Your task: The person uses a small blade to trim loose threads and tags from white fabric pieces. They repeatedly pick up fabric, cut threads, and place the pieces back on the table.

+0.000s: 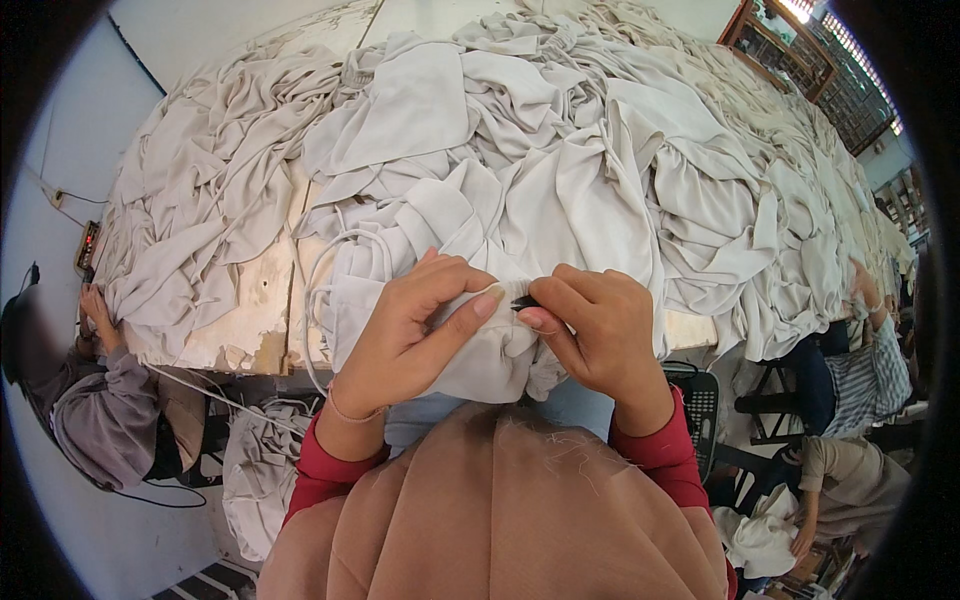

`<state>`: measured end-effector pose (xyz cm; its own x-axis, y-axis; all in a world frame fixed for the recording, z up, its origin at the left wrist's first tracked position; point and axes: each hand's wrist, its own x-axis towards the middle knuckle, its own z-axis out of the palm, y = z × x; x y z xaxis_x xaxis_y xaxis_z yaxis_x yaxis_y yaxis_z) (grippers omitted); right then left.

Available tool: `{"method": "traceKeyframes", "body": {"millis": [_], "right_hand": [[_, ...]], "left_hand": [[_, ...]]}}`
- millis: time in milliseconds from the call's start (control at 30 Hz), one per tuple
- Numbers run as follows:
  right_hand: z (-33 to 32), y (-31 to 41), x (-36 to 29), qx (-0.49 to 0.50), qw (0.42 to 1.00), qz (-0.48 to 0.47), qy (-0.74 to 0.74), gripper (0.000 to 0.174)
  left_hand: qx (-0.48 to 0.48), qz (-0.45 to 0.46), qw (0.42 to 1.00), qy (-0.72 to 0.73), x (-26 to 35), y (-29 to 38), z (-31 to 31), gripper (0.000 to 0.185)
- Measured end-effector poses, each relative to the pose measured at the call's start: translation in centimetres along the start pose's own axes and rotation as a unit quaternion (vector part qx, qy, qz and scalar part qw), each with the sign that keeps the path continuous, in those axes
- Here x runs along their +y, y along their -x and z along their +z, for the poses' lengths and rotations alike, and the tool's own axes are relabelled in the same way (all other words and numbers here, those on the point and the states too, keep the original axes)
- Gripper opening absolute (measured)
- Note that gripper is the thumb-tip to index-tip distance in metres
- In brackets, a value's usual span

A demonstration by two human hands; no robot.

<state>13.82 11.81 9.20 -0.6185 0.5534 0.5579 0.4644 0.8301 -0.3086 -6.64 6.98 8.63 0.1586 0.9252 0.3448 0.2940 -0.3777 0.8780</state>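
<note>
My left hand [420,330] pinches the gathered edge of a light grey cloth garment [480,367] between thumb and fingers, close to the table's near edge. Just right of it, my right hand [592,322] is closed around a small dark tool [523,302], perhaps thread snips, whose tip points left at the gathers. Most of the tool is hidden inside the fingers. The garment hangs over the edge towards my lap, and pale cords [309,315] loop beside it on the left.
Heaps of light grey cloth [225,165] cover much of the worn wooden table [255,322]. More cloth hangs below at left [259,480]. A person [105,412] sits at the far left; others [862,375] work at the right. A dark perforated plastic crate [694,405] stands beside my right arm.
</note>
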Motion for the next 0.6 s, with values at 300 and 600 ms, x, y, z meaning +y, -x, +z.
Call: {"method": "traceKeyframes", "body": {"millis": [300,600], "right_hand": [[0.25,-0.38,0.76,0.003,0.993,0.067,-0.100,0.017],[-0.04,-0.62,0.55,-0.009,0.999,0.027,-0.025,0.017]], "left_hand": [[-0.010,-0.007,1.000,0.003,0.11,-0.01,-0.11,0.014],[-0.009,-0.013,1.000,-0.004,0.26,0.02,-0.03,0.014]]}}
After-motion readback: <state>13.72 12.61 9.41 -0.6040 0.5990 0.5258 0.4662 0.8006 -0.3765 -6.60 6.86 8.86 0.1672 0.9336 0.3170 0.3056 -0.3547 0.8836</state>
